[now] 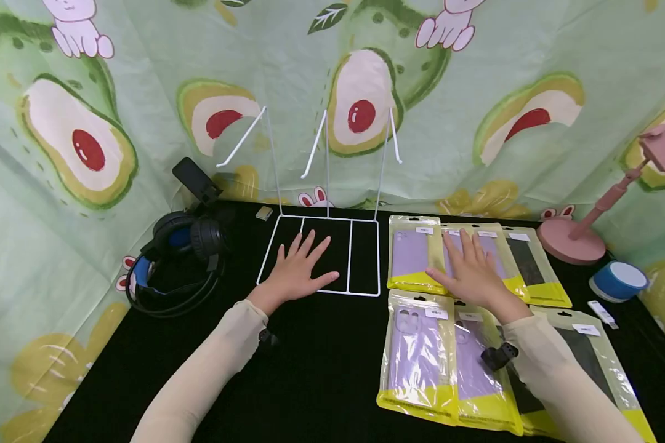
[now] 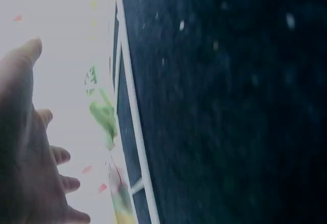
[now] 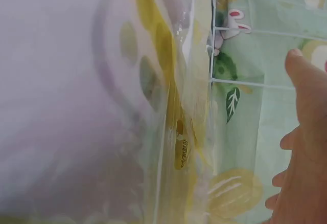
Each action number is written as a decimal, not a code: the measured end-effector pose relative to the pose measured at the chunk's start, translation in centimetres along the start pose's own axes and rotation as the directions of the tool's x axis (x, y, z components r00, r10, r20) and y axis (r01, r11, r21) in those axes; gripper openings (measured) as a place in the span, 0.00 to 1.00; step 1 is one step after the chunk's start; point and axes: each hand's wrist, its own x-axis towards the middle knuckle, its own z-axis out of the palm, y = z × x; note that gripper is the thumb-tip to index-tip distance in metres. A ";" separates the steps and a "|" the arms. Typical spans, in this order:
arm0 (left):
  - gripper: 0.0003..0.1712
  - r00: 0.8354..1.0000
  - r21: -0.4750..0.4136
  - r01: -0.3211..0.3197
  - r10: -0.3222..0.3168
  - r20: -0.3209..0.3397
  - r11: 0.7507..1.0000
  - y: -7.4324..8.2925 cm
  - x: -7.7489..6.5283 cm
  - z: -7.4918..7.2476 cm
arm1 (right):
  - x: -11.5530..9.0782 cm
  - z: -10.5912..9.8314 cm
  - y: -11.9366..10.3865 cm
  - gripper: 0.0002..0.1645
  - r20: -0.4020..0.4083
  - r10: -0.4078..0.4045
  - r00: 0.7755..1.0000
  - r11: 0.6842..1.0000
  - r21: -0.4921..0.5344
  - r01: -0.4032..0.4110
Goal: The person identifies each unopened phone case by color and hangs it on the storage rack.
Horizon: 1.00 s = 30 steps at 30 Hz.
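Observation:
My left hand (image 1: 295, 271) is spread, palm down, over the base of a white wire rack (image 1: 378, 258) and holds nothing. In the left wrist view its fingers (image 2: 60, 155) are straight and apart from the black cloth. My right hand (image 1: 471, 274), also spread and holding nothing, is over the packaged phone cases. Beneath and beside it lie a purple phone case in a clear-and-yellow pouch (image 1: 411, 253) and a dark one (image 1: 525, 261). Nearer the front edge are more pouches with purple cases (image 1: 415, 351) and a dark case (image 1: 587, 357), partly hidden by my right sleeve.
Three prongs stick out from the rack's uprights (image 1: 327, 166). Black headphones (image 1: 180, 246) hang on a stand at left. Over on the right are a pink phone stand (image 1: 573, 237), a blue round container (image 1: 617, 282) and a small white stick (image 1: 603, 314). An avocado-print curtain (image 1: 449, 123) stands behind.

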 end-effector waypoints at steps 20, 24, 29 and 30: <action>0.51 0.964 -0.187 0.180 -0.136 0.228 0.966 -9.2 -3.0 -0.5 | 2.8 -0.7 2.3 0.52 0.225 0.191 0.955 0.653 0.698 -0.295; 0.51 0.965 -0.184 0.176 -0.133 0.227 0.967 -9.2 -3.0 -0.5 | 3.5 -0.3 2.2 0.50 0.259 0.179 0.949 0.665 0.679 -0.311; 0.51 0.966 -0.193 0.175 -0.130 0.225 0.965 -9.6 -3.2 -0.2 | 4.1 0.1 1.3 0.46 0.269 0.185 0.945 0.707 0.631 -0.318; 0.51 0.966 -0.192 0.173 -0.129 0.224 0.966 -9.7 -3.3 -0.1 | 4.2 0.2 1.2 0.45 0.268 0.188 0.945 0.709 0.628 -0.320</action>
